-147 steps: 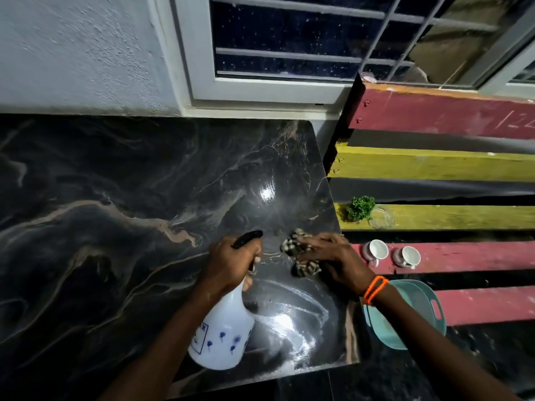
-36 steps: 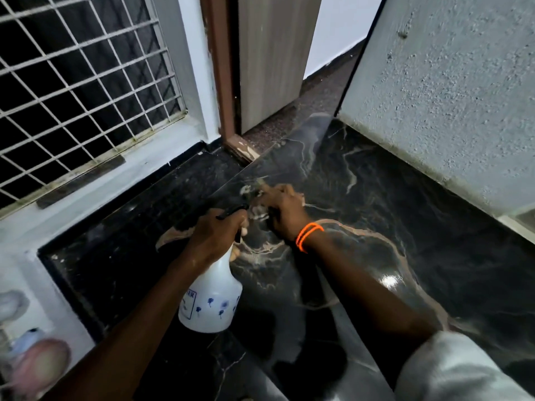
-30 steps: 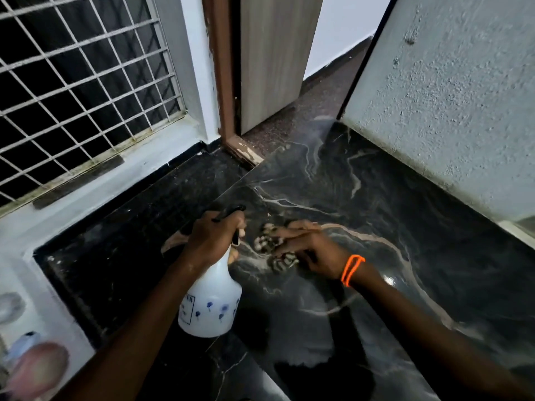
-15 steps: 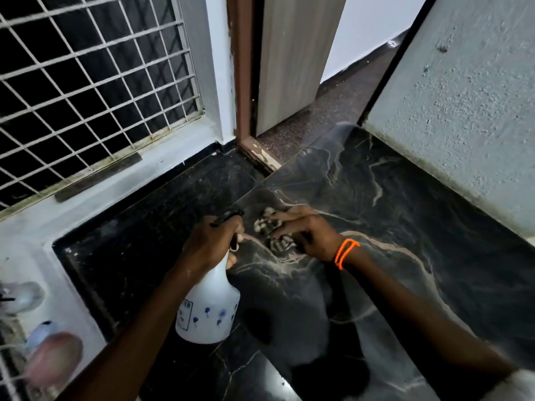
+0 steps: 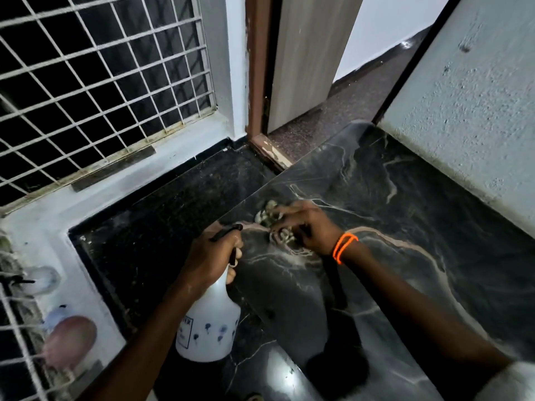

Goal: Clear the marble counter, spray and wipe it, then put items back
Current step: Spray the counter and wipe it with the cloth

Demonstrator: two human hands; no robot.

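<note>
The black marble counter (image 5: 390,215) with pale veins fills the right half of the view. My left hand (image 5: 211,256) grips the black trigger head of a white spray bottle (image 5: 207,328) with small blue marks, held just off the counter's left edge. My right hand (image 5: 307,227), with an orange band on the wrist, presses a patterned black-and-cream cloth (image 5: 272,219) flat on the marble near that left edge. Smeared wet streaks show on the stone around the cloth.
A lower dark floor (image 5: 162,224) lies left of the counter edge. A grilled window (image 5: 95,82) stands at upper left, a door (image 5: 307,59) with a brown frame behind, a rough grey wall (image 5: 469,117) on the right. Blurred pale and pink objects (image 5: 69,340) sit at lower left.
I turned from the counter's right end to its left end. Over the last second my right hand has slid the cloth back and forth, now further toward the edge. The bottle stays in my left hand.
</note>
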